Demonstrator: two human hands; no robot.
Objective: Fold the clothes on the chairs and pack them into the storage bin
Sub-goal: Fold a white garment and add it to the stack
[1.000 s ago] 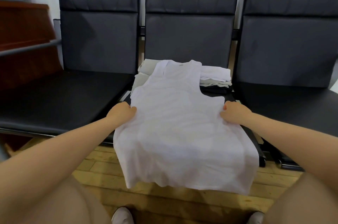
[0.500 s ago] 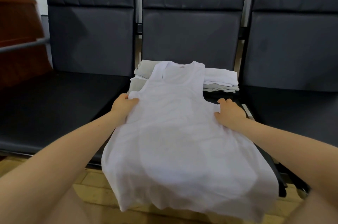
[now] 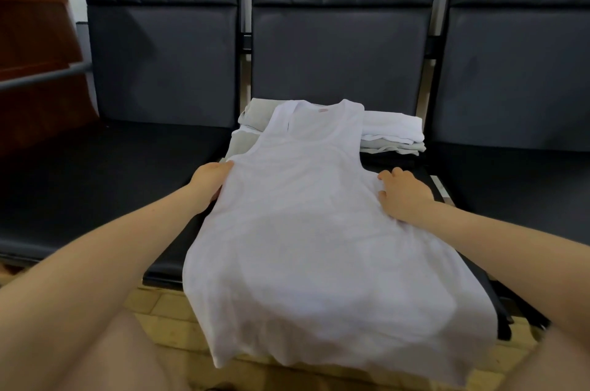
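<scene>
White tank top spread for folding on the middle chair.
Head view: white tank top (image 3: 322,231) lies unfolded, hem overhanging the chair (image 3: 178,259); left hand (image 3: 209,181) grips its left edge, right hand (image 3: 404,196) rests flat. Folded clothes (image 3: 394,135) stacked behind it; no bin visible.

Thin white cloth vest (image 3: 319,231), matt black leather-look chairs (image 3: 335,55), wood floor (image 3: 162,304)
</scene>
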